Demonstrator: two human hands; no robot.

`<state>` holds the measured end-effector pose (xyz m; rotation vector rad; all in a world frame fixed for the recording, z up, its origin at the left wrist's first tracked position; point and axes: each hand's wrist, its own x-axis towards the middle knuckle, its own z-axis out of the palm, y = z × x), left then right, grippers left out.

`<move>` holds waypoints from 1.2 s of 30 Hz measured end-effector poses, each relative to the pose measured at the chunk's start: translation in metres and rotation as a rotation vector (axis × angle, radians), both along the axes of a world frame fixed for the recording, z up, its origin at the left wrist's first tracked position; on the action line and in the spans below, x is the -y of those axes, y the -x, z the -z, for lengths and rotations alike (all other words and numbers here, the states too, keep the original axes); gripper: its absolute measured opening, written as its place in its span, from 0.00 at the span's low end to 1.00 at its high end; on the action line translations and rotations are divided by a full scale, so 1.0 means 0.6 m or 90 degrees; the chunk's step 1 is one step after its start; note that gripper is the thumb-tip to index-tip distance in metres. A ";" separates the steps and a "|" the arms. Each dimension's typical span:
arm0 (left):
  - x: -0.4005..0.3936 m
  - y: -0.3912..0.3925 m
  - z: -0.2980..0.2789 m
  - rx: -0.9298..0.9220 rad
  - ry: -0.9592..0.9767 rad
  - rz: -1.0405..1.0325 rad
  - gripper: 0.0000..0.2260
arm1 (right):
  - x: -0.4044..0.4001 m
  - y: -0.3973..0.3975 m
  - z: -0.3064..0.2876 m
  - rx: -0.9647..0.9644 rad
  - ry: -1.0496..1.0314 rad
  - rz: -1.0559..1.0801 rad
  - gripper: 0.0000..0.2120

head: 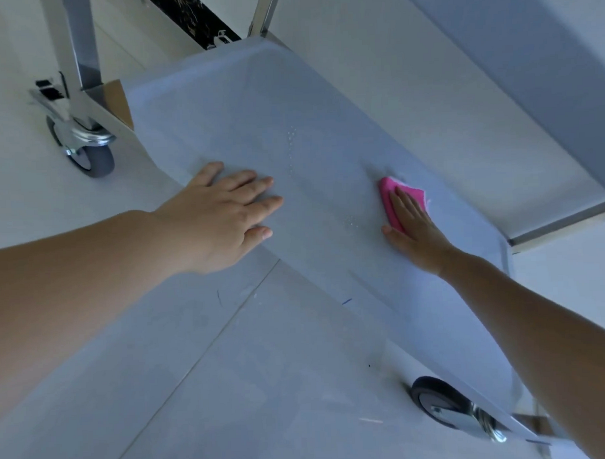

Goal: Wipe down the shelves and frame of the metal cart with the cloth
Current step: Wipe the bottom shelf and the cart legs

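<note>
Head view: my right hand (pixel 416 230) presses the pink cloth (pixel 392 200) flat-fingered on the lower shelf (pixel 222 122), left hand (pixel 221 211) spread flat bracing; next, sweep toward the droplets (pixel 291 140).

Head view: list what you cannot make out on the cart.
- Pink cloth: near part hidden under the right hand.
- Lower shelf: patch covered by the flat left hand.
- Upper shelf: cut off by the top and right edges.
- Near caster: partly hidden behind the shelf rim.
</note>
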<state>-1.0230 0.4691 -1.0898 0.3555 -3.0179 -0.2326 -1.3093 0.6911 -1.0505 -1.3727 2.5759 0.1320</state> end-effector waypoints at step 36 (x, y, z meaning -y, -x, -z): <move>0.051 -0.023 0.007 -0.060 0.007 0.022 0.26 | -0.004 -0.174 -0.012 0.037 -0.033 -0.161 0.36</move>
